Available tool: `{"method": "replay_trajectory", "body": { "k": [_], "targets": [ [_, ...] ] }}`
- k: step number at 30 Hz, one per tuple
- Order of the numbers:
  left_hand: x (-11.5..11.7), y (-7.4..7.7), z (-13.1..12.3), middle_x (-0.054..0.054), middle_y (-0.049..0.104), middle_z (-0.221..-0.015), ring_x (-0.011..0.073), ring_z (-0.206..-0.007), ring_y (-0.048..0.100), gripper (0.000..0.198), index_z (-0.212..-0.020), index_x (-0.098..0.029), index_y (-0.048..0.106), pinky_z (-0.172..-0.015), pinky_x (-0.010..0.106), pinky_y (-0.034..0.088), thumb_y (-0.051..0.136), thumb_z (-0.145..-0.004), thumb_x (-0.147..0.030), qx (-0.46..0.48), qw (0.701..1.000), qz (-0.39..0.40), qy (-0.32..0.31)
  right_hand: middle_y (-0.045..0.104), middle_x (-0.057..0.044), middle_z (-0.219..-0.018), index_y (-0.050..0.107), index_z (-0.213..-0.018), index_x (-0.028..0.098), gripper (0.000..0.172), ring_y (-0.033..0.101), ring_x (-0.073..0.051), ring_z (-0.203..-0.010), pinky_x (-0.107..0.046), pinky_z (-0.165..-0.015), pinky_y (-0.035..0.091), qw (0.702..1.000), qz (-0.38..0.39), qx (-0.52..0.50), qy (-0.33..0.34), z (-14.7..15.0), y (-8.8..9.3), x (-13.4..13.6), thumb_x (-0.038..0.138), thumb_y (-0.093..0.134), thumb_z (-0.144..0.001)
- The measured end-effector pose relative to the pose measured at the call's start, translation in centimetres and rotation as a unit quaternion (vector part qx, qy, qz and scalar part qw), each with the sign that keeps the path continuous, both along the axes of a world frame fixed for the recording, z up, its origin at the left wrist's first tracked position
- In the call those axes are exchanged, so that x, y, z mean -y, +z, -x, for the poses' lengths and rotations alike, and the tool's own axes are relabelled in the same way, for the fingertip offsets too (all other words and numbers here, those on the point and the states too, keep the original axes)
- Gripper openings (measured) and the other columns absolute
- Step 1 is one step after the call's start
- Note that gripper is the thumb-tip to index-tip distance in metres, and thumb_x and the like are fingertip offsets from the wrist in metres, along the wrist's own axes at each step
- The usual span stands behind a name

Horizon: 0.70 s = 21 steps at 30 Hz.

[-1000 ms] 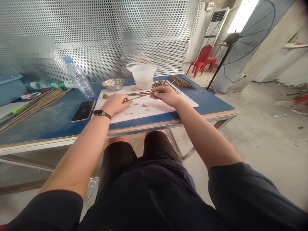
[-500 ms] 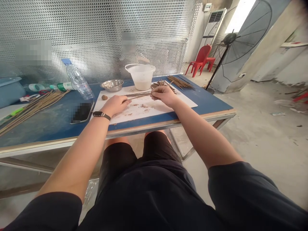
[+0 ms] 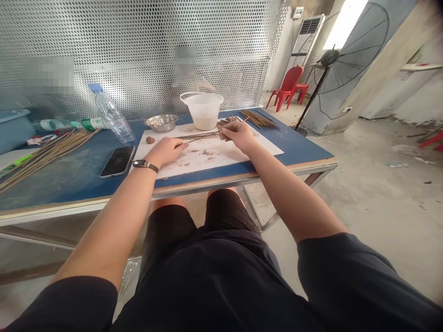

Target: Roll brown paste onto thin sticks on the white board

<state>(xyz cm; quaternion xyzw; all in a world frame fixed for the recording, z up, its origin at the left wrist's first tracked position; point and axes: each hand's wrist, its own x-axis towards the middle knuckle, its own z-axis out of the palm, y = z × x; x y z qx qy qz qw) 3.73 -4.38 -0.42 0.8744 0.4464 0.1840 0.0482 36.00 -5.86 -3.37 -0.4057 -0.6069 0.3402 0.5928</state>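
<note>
Left to right. Blue bin far out left of the left hand, contents can't be made out. Clear bottle, blue cap on, leans past the phone, also left of that hand. Metal bowl straight beyond the left hand (shiny inside, can't tell if it holds anything). White bucket beyond the gap between hands, handle tipped left, paler band low in the translucent wall, can't say what.

Hands well apart. Left hand low on the white board, fingers curled by the stick ends; grip can't be confirmed. Thin sticks span the gap: brown, slim, nearly straight, roughly parallel. Right hand pinches some between thumb and forefinger. Darker stick pile just behind it, another bundle farther right.
</note>
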Motion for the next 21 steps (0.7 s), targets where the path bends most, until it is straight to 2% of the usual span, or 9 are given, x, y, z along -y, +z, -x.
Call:
{"method": "replay_trajectory", "body": {
  "k": [7,11,16,21],
  "targets": [
    [0.24,0.31,-0.12,0.007,0.065,-0.070,0.0267,-0.068,0.060,0.047,-0.071,-0.026,0.055,-0.066,0.040,0.040,0.049,-0.102,-0.061,0.003,1.000,-0.001,0.014,0.078,-0.003,-0.075,0.069,-0.079,0.025,0.038,0.068,-0.015,-0.068,-0.032,-0.070,0.062,0.999,0.007,0.000,-0.047,0.14,0.32,0.24,0.053,0.091,-0.091],
    [0.65,0.67,-0.25,0.007,0.066,-0.070,0.0264,-0.064,0.058,0.047,-0.072,-0.025,0.059,-0.064,0.040,0.040,0.049,-0.103,-0.060,-0.003,0.999,0.021,0.029,0.078,-0.004,-0.076,0.073,-0.080,0.023,0.035,0.069,-0.016,-0.071,-0.032,-0.072,0.061,0.999,0.028,0.018,-0.007,-0.01,0.29,0.43,0.049,0.094,-0.089],
    [0.83,0.79,-0.24,0.007,0.062,-0.067,0.0261,-0.062,0.056,0.047,-0.071,-0.026,0.055,-0.064,0.041,0.038,0.048,-0.102,-0.060,0.000,0.999,0.024,0.026,0.079,-0.005,-0.080,0.078,-0.082,0.021,0.029,0.070,-0.016,-0.075,-0.034,-0.078,0.062,0.999,0.039,-0.009,0.034,-0.28,0.20,0.61,0.042,0.098,-0.084],
    [0.66,0.58,-0.15,0.006,0.059,-0.065,0.0251,-0.063,0.055,0.048,-0.069,-0.026,0.051,-0.066,0.039,0.037,0.048,-0.102,-0.061,0.001,0.999,0.017,0.030,0.078,-0.002,-0.080,0.083,-0.086,0.023,0.029,0.071,-0.018,-0.078,-0.038,-0.082,0.065,0.999,0.033,-0.003,0.042,-0.52,-0.07,0.33,0.040,0.102,-0.073]
  ]
}}
